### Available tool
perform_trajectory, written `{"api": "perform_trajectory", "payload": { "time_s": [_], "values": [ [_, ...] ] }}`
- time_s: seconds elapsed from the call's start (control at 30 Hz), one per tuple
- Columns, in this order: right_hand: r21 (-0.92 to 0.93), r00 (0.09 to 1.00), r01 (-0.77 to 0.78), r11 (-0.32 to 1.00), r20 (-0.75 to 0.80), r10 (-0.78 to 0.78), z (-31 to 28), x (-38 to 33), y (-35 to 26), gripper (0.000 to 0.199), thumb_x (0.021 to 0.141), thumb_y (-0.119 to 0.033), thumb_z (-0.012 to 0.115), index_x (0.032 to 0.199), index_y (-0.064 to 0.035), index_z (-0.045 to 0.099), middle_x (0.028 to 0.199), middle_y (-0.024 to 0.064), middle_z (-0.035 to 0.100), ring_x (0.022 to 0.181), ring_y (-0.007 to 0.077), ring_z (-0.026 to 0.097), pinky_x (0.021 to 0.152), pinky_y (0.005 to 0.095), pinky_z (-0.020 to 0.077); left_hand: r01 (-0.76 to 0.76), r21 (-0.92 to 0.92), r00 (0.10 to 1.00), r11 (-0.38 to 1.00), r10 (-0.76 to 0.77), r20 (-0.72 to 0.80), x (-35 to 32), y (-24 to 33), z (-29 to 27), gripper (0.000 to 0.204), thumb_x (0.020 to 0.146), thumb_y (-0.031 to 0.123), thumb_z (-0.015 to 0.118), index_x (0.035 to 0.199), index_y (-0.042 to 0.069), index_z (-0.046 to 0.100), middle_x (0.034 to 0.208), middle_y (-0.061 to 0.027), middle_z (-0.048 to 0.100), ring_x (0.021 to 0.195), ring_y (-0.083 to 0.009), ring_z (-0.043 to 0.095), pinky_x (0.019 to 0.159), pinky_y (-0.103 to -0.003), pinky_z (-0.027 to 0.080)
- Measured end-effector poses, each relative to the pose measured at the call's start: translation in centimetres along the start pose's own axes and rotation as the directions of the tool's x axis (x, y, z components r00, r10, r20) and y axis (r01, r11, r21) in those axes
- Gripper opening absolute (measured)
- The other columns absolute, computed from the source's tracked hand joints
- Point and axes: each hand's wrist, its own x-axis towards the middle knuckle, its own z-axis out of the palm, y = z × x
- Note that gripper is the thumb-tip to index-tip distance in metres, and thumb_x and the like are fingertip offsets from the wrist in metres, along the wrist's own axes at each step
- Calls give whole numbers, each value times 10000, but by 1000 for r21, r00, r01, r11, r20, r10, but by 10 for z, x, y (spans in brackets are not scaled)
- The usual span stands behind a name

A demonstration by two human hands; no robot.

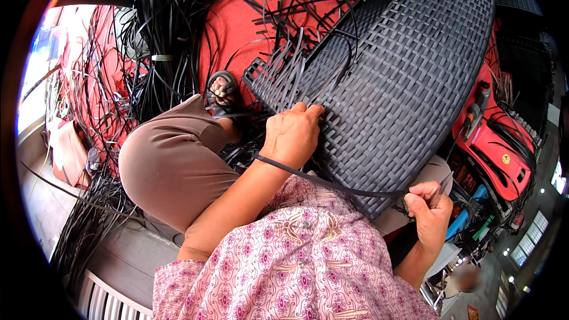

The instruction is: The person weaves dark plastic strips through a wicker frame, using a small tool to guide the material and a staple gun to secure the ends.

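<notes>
A dark grey woven wicker panel (pixel 409 77) of flat strips leans across my lap, tilted up to the right. At its lower left edge is my left hand (pixel 293 135), fingers closed and pressed against the weave; what they pinch is hidden. Loose strip ends (pixel 290 74) stick out of the panel just beyond it. My right hand (pixel 430 206), near the panel's lower tip, pinches a long flat black strip (pixel 349 189). The strip runs left below the panel and crosses my left wrist. A thin pointed piece shows above the right fingers; I cannot tell its kind.
A thick bundle of black strips (pixel 163 47) hangs at the far left, with more strips strewn over red cloth (pixel 228 18). Another heap of strips (pixel 89 237) lies at the lower left. On the right stands a red plastic stool (pixel 504 166) with tools on it.
</notes>
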Motion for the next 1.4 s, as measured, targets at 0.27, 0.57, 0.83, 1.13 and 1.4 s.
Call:
{"api": "perform_trajectory", "payload": {
  "time_s": [0.27, 0.57, 0.83, 1.13, 1.4],
  "values": [
    [24, 1000, -2, 1000, 5, 2, 0, 2, 4, 144, 841, -22, 764, 932, 5, 656, 713, -15, 611, 601, 41, 526, 541, 203, 406, -52, 204, 997, 978, 39, 67, 5, 0, 2, 294, 861, 155, 608, 1128, 185, 729, 887, -124, 653, 775, -340, 684, 670, -469, 518],
    [-15, 999, 13, 1000, -44, -13, 0, -2, 9, 137, 840, 2, 756, 930, 4, 652, 730, -27, 604, 629, 33, 521, 564, 201, 409, -42, 161, 991, 986, 22, 129, 11, -3, 0, 227, 880, 195, 606, 1053, 158, 749, 891, -128, 690, 800, -354, 691, 711, -476, 533],
    [-99, 997, 6, 995, -81, -14, 1, -2, 9, 122, 835, 21, 748, 899, 7, 645, 707, -40, 576, 630, 25, 496, 567, 200, 389, -2, 127, 982, 992, -22, 188, 11, 4, -5, 246, 927, 262, 589, 1045, 97, 727, 921, -166, 714, 849, -367, 693, 753, -478, 537],
    [-145, 995, 12, 989, -96, -26, 2, -5, 6, 111, 836, 28, 735, 898, 11, 645, 697, -47, 564, 626, 22, 481, 561, 202, 379, 57, -114, 958, 992, -23, 284, 12, -8, -5, 348, 944, 256, 538, 1225, 116, 688, 1007, -216, 710, 972, -399, 676, 865, -480, 534],
    [-198, 989, 61, 978, -120, -86, 6, -6, 6, 98, 845, 19, 728, 886, 8, 640, 679, -48, 551, 608, 19, 446, 542, 207, 352, -17, -96, 968, 995, 41, 247, 27, -18, -6, 272, 918, 215, 543, 1091, 74, 699, 930, -211, 714, 896, -389, 690, 812, -479, 535]
  ]
}}
